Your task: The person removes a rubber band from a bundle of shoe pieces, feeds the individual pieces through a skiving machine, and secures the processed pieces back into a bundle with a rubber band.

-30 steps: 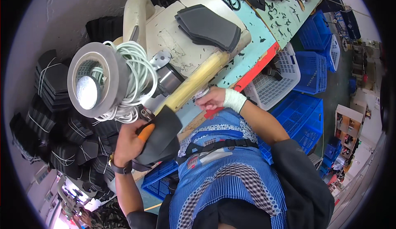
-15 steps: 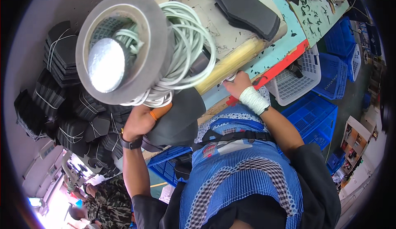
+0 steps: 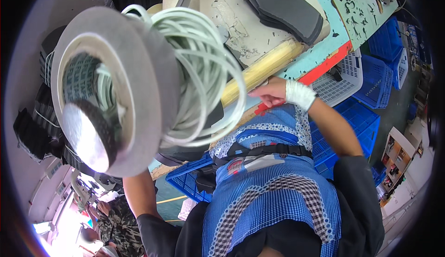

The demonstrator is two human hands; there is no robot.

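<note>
My left forearm [image 3: 141, 196] reaches up from the lower left, but the hand itself is hidden behind a large grey ring-shaped fixture [image 3: 157, 71]. A shiny silver disc [image 3: 83, 136] sits inside the ring, and loose coils of white cord [image 3: 232, 76] hang at its right side. Below the cord, part of a dark sheet [image 3: 215, 116] shows, close to where the left arm disappears. My right hand [image 3: 271, 91], with a white wrap round its wrist [image 3: 300, 95], is at the table edge beside a yellow rounded bar [image 3: 264, 67]. Its fingers are apart, the forefinger stretched out leftward, and nothing shows in them.
A stack of dark cut pieces [image 3: 285, 9] lies on the worn worktable [image 3: 227, 6]. Tied bundles of dark pieces [image 3: 34, 134] pile up at left. White [image 3: 345, 78] and blue crates [image 3: 347, 127] stand at right, another blue crate [image 3: 190, 183] below. A person in camouflage [image 3: 123, 224] is at lower left.
The ring fixture and cord appear larger and lower left, now covering my left hand, which was visible beside the dark sheet. My right hand has shifted slightly rightward, and its fingers have loosened.
</note>
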